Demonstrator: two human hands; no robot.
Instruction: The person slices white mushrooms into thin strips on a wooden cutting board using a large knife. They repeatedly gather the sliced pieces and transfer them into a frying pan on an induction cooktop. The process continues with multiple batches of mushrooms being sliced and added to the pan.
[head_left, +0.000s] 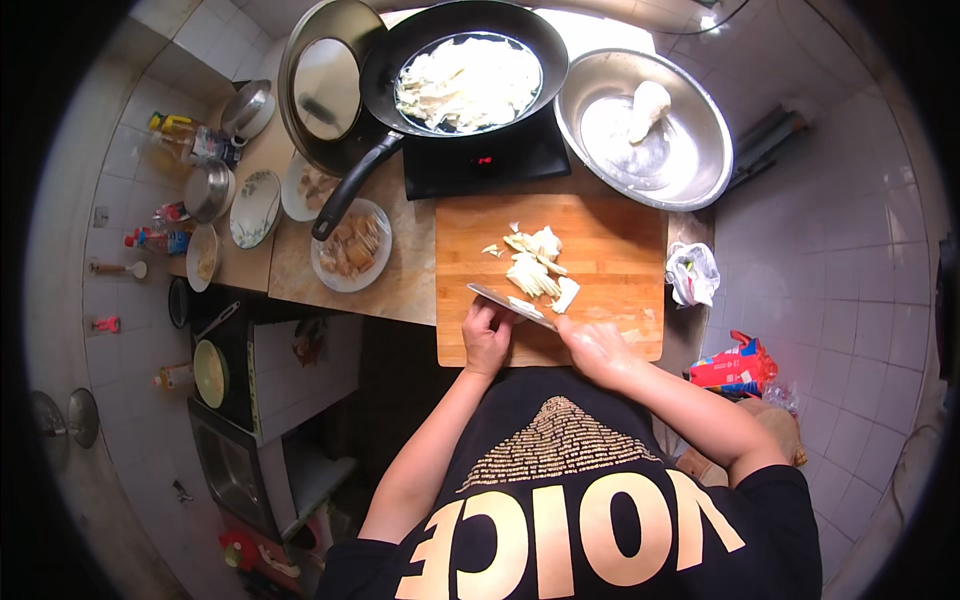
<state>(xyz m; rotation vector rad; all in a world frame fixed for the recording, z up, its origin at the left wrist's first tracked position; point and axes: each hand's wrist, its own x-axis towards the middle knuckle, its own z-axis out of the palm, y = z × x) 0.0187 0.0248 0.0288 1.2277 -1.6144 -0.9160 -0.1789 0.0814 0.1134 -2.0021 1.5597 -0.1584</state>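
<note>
My right hand (600, 349) grips the handle end of a kitchen knife (491, 295) over the near part of a wooden cutting board (615, 240). The broad blade is tilted and points up to the left. A pale sliver lies against the blade. My left hand (486, 337) is at the blade's near side, fingers curled; the blade partly hides its fingertips, and whether they pinch a piece is unclear. Just beyond the knife lies a loose pile of pale sliced vegetable (532, 276), with a few scraps (491, 249) beside it.
Behind the board a black wok (375, 97) with pale cut vegetable sits on an induction cooker (450, 169). Its handle juts toward the left. A steel basin (697, 150) holds one pale chunk (649, 109). Left stand a film-covered plate (351, 247) and a lid (292, 97); right, a plastic bag (691, 274).
</note>
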